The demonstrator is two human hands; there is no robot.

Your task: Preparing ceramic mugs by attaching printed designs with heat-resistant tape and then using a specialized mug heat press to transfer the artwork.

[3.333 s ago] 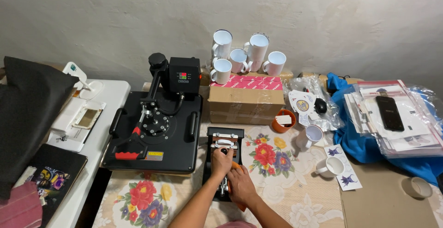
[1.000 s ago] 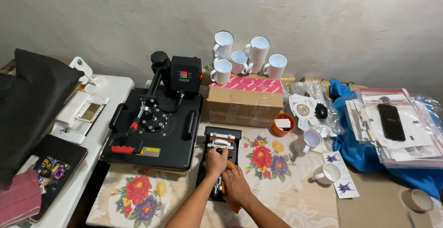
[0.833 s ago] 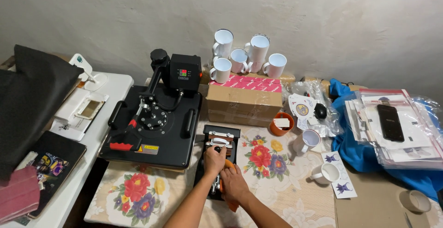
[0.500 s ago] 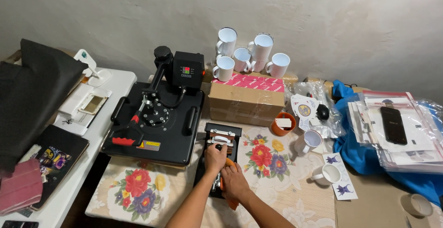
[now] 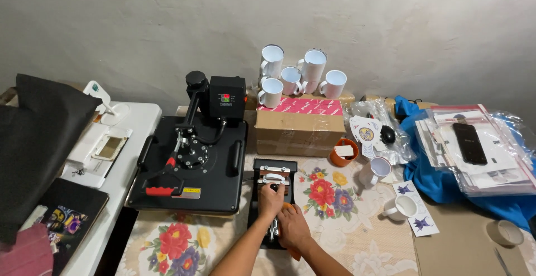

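Note:
A small black mug press (image 5: 272,168) lies on the flowered tablecloth (image 5: 329,198) in front of me. My left hand (image 5: 270,199) is closed on a dark knob at the press's metal clamp. Just behind it, my right hand (image 5: 292,228) grips an orange piece (image 5: 287,207) at the near end of the press. Most of that piece is hidden under my fingers. Both forearms come in from the bottom edge.
A large black flat heat press (image 5: 192,161) stands left of the hands. Several white mugs (image 5: 301,75) sit on a cardboard box (image 5: 298,131) behind. Two more white mugs (image 5: 401,208), star prints, an orange cup (image 5: 341,154), blue cloth and bagged sheets (image 5: 480,153) lie to the right.
The view has drifted slightly. Both hands stay on the small mug press in nearly the same grip.

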